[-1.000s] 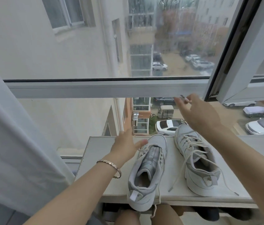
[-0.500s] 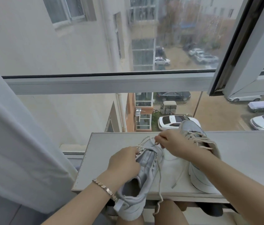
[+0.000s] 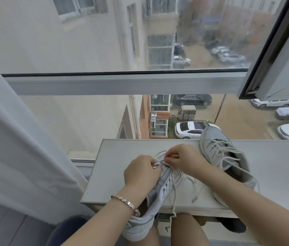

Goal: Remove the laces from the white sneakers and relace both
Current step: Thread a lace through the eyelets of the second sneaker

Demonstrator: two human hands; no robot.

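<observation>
Rose-gold link bracelet [image 3: 124, 202], L wrist

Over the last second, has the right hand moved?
Yes. The right hand came down from the window crossbar to the nearer sneaker on the shelf.

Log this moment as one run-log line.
left hand grips near sneaker | right hand pinches its lace | far sneaker laced, on ledge

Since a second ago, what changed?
Right grip dropped from the window frame, left grip closed in; left holds the toe of the near white fabric sneaker, right pinches its white lace. That sneaker slid nearer. Laced far white sneaker stayed on the grey shelf.
</observation>
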